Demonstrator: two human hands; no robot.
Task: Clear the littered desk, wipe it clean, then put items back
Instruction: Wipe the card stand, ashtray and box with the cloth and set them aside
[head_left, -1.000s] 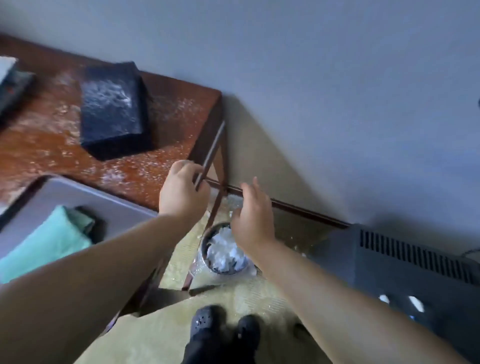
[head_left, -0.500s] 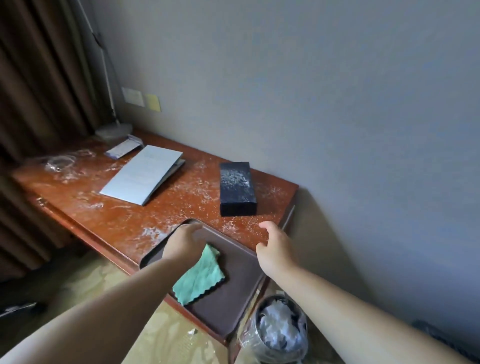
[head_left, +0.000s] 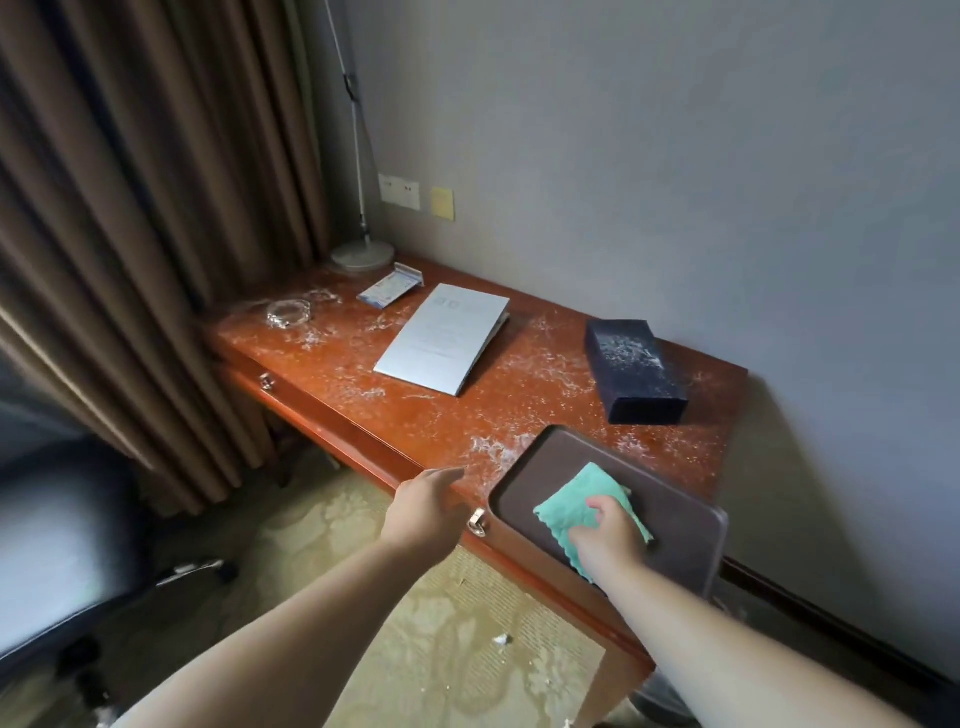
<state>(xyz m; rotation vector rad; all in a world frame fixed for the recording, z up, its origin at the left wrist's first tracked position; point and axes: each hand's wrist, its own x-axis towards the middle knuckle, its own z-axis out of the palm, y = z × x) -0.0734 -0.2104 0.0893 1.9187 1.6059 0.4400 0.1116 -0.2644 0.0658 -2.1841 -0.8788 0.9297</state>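
Observation:
A reddish wooden desk (head_left: 426, 415) is strewn with white crumbs and dust. On its near right corner lies a dark brown tray (head_left: 680, 514) with a folded green cloth (head_left: 576, 499) in it. My right hand (head_left: 608, 530) lies on the cloth with fingers curled into it. My left hand (head_left: 426, 501) hovers with straight fingers over the desk's front edge, left of the tray. A dusty dark blue box (head_left: 631, 369) stands near the wall. A grey folder (head_left: 444, 338), a small card (head_left: 389, 288) and a crumpled clear wrapper (head_left: 288, 312) lie further left.
A lamp base (head_left: 362, 254) stands at the desk's back left corner by brown curtains (head_left: 130, 208). A dark chair (head_left: 57, 530) is on the left. Paper scraps dot the patterned carpet (head_left: 467, 639). A bin rim (head_left: 670, 701) peeks from under my right arm.
My view swung up and left from the bin to the whole desk. My right hand moved onto the green cloth in the tray; my left hand left the cloth and went to the desk's front edge.

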